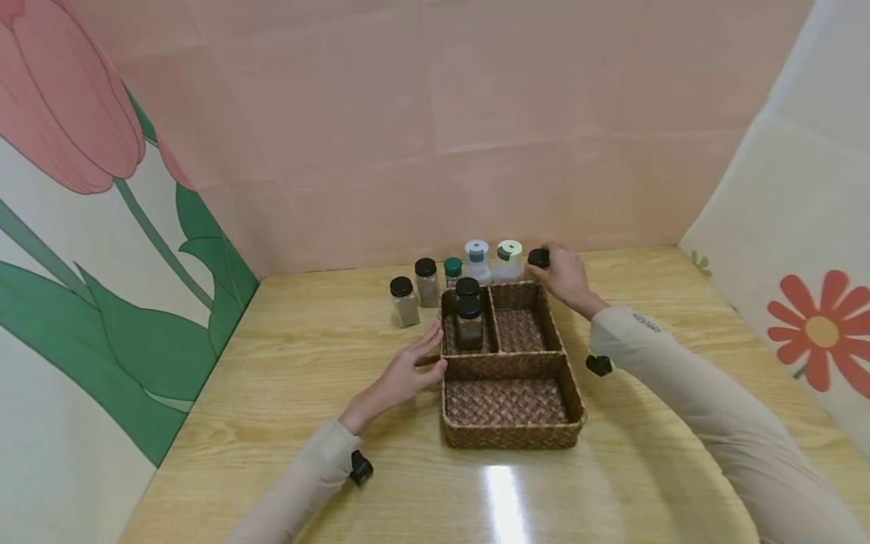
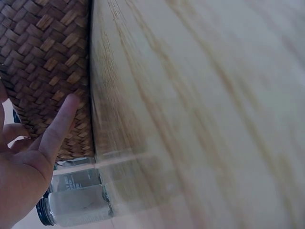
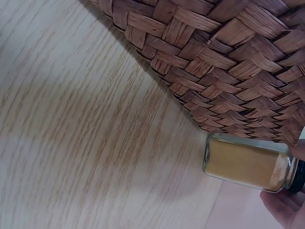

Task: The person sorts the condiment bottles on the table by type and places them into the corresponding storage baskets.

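A woven basket (image 1: pixel 511 436) with three compartments lies on the table. My left hand (image 1: pixel 408 372) rests its extended fingers against the basket's left side, and the left wrist view shows a fingertip on the weave. Behind the basket's far right corner, my right hand (image 1: pixel 566 276) pinches the black lid of a spice jar (image 3: pixel 245 163). Yellow-brown powder fills most of that glass jar, which stands close by the basket wall in the right wrist view. Two black-lidded jars, the nearer one a dark jar (image 1: pixel 469 329), stand in the far left compartment.
Left of the basket's far end stand two black-lidded jars, the nearer a pale one (image 1: pixel 406 308). Behind it are a green-capped jar (image 1: pixel 453 269), a blue-capped bottle (image 1: pixel 477 264) and a pale-green-capped bottle (image 1: pixel 508 263). A pink backdrop (image 1: pixel 435 136) rises at the table's far edge.
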Available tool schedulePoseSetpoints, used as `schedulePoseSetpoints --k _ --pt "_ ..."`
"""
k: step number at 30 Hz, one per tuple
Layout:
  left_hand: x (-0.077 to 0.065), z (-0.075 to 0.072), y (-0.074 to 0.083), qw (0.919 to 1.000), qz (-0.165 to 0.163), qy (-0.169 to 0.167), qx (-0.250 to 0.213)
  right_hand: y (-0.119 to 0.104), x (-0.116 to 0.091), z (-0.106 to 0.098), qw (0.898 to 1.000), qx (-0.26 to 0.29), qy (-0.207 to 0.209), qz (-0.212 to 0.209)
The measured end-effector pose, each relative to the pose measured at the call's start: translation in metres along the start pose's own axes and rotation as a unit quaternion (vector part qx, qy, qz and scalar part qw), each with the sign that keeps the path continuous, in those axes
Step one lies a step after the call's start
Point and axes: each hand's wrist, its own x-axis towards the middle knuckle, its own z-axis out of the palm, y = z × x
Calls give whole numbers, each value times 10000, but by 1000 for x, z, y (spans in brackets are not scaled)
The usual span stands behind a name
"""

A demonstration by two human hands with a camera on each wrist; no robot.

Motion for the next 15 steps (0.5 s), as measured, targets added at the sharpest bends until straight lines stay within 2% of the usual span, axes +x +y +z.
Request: schedulePoseSetpoints --k 6,15 --pt "0 1 -1 10000 -23 -52 24 2 -1 1 9999 75 100 108" --pt "0 0 2 10000 -89 5 -44 0 -1 1 9996 123 200 -122"
